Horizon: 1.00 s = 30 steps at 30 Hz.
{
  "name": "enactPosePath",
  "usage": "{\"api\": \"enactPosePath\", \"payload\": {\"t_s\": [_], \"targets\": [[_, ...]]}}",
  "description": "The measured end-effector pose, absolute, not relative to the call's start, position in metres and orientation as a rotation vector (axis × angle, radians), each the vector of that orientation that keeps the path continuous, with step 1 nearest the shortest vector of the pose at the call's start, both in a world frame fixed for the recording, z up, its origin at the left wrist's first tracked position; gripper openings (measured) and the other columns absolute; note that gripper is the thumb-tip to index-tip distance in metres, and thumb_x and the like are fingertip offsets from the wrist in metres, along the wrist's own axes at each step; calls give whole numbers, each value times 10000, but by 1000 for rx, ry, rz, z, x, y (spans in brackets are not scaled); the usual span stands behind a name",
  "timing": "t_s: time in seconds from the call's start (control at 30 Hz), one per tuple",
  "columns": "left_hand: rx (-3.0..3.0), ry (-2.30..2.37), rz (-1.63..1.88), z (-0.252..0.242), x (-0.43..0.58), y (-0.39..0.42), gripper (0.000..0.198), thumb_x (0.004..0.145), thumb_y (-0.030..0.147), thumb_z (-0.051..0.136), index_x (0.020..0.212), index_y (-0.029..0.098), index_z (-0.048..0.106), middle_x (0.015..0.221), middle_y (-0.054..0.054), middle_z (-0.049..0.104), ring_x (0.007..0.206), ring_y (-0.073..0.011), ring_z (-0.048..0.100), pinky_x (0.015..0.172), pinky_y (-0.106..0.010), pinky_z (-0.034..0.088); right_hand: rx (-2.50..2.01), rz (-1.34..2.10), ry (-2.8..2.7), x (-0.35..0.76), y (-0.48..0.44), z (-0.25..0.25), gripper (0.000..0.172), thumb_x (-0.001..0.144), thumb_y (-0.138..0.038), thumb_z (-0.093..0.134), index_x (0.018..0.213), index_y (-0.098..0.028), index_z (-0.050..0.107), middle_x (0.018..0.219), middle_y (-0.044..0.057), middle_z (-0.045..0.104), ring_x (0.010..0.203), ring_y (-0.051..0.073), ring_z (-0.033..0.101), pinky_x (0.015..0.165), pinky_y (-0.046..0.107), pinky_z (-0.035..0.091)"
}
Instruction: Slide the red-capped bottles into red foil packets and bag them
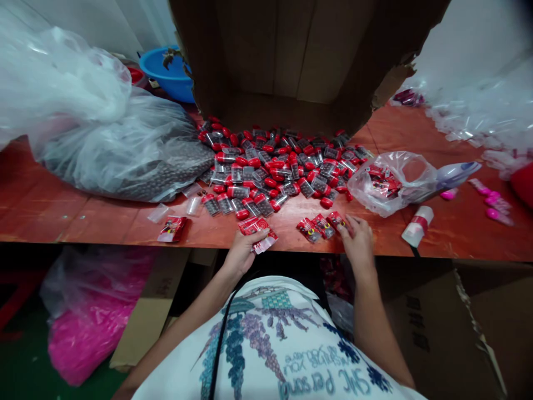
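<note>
My left hand (242, 253) is closed around a few red printed packets (259, 229) near the table's front edge. My right hand (357, 236) has its fingers at the rightmost of three small red sachets (322, 226) lying in a row; whether it grips that sachet I cannot make out. Just beyond both hands spreads a heap of small clear bottles (270, 166) with red caps and dark contents. Off to the left, a stack of red packets (172, 229) lies by two clear empty tubes (194, 206).
A large cardboard box (291, 55) stands open behind the heap. On the left sits a plastic bag of dark beads (137, 150), with a blue basin (169, 75) behind. Rightward are a clear bag of red packets (387, 183), a white roll (417, 225) and pink pieces (497, 208).
</note>
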<state>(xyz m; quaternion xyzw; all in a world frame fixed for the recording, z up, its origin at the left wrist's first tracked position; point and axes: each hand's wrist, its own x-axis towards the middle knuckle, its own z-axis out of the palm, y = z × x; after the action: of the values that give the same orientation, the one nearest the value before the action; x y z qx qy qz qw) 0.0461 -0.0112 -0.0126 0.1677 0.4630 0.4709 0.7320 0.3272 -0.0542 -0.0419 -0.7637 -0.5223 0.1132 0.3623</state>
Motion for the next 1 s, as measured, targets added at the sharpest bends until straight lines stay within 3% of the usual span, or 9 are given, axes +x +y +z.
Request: {"api": "enactPosePath", "payload": {"t_s": [0.07,0.17,0.27,0.4,0.6,0.77,0.9,1.0], "targets": [[379,1035,1050,-14,51,-12,296,519,71,809,771,115,660,732,-42,702,633,-163,659,676,-307,553,-1816,321,-1407,290,-53,-29,277,862,-347,535,1045,-192,673,1066,118,595,1031,260,513,925,420,399],[415,1032,1077,-16,56,-13,256,513,92,817,704,114,648,658,-11,671,575,-132,625,616,-266,532,-1513,799,-1501,226,-48,-19,262,816,-339,614,1043,-212,639,946,53,620,806,180,584,722,301,490],[458,1021,1127,-17,55,-15,224,555,136,811,720,116,660,688,-14,678,595,-114,621,618,-233,512,-1373,948,-1511,188,-39,-21,261,842,-282,569,1097,-232,600,950,26,656,839,168,616,754,283,499],[451,999,1155,-19,47,-17,281,592,157,797,850,124,690,811,-40,710,698,-126,650,700,-240,512,-1308,940,-1650,180,-28,-23,323,878,-199,478,1191,-240,550,1075,40,669,973,173,634,844,293,491],[402,981,1207,-21,39,-16,282,591,132,788,859,130,700,820,-46,722,704,-138,664,707,-253,518,-1397,840,-1932,182,-19,-16,462,898,-203,439,1356,-260,419,1137,72,669,1013,221,643,845,348,505],[326,997,1214,-23,38,-17,281,564,104,794,826,109,694,771,-50,720,653,-148,665,668,-257,524,-1341,726,-1898,181,-18,-14,382,864,-207,519,1243,-252,541,1136,63,662,1054,219,612,905,351,472],[309,974,1223,-24,37,-15,239,590,99,785,809,106,689,770,-51,719,659,-149,668,659,-245,532,-1352,791,-1895,187,-11,-13,315,911,-263,461,1211,-268,555,992,21,694,875,179,651,767,287,498],[180,968,1210,-24,35,-10,169,629,80,759,776,107,680,737,-43,710,629,-134,660,631,-236,546,-1433,580,-2039,200,7,-17,345,931,-186,377,1216,-248,562,1086,48,667,959,197,609,826,315,469]]}}
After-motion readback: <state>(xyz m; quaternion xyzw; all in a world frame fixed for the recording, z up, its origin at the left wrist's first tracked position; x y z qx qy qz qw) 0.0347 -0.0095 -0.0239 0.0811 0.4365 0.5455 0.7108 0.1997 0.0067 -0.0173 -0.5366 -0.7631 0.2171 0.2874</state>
